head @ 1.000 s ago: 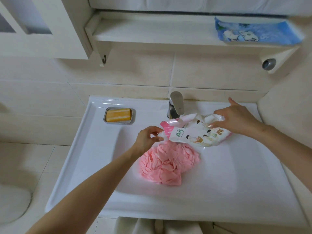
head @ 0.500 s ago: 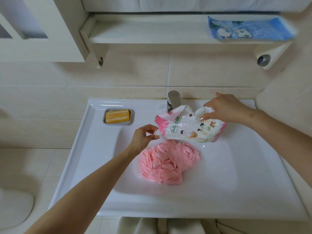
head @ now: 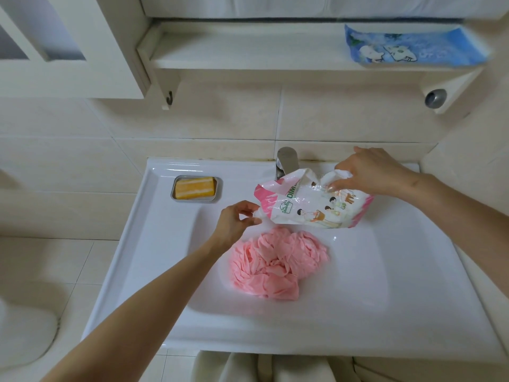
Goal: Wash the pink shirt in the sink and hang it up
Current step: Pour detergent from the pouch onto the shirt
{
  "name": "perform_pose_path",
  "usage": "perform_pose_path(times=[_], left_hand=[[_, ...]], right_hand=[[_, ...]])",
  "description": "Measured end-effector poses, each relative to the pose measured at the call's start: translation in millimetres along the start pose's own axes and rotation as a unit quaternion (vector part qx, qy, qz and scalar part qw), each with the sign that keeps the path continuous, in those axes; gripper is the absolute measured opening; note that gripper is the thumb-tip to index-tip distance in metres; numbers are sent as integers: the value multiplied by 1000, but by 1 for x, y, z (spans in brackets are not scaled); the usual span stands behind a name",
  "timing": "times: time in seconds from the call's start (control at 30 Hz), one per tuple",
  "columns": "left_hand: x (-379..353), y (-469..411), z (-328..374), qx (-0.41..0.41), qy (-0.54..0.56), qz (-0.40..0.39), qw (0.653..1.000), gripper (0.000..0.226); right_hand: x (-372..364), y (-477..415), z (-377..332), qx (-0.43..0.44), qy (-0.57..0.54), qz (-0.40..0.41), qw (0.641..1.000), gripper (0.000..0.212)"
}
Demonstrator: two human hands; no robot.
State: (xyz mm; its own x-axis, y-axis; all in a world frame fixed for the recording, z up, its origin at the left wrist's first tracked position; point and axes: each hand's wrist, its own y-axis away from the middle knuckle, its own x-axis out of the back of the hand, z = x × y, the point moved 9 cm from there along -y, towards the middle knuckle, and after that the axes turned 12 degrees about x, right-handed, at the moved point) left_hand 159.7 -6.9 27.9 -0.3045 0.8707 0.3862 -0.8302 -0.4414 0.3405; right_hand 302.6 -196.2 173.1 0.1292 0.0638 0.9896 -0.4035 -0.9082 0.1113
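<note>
Two arms extended, left hand [head: 234, 222] pinching spout of pouch [head: 308, 209], right hand [head: 373, 172] gripping its top, pink shirt [head: 278, 264] beneath.

The only print that can be read is on the detergent pouch [head: 311, 205], just past the middle of the view toward 1 o'clock. Green capitals "DIM" run slantwise near its 10 o'clock corner, and a crease in the film cuts off whatever follows. Below them, toward 8 o'clock, is a small green emblem shaped like a wash tub, with a line of tiny green lettering under it that is too small to read. Little cartoon figures fill the white panel from the middle out to 3 o'clock.

At 1 o'clock, far up the view, a blue packet [head: 413, 48] lies on the shelf [head: 248, 59]. It shows white cartoon animals and pale characters toward its 3 o'clock end, too blurred to read.
</note>
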Motion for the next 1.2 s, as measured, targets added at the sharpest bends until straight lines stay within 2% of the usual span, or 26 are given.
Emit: perform_pose_path(times=[0.53, 0.77, 1.2], left_hand=[[5, 4, 1, 11, 32, 8, 999, 18], [-1, 4, 2, 13, 18, -8, 1000, 18], [-2, -1, 4, 7, 15, 1, 1000, 19]], right_hand=[[1, 5, 16, -28, -40, 24, 999, 53], [3, -1, 5, -5, 24, -1, 1000, 45], [10, -9, 0, 27, 41, 4, 999, 48]])
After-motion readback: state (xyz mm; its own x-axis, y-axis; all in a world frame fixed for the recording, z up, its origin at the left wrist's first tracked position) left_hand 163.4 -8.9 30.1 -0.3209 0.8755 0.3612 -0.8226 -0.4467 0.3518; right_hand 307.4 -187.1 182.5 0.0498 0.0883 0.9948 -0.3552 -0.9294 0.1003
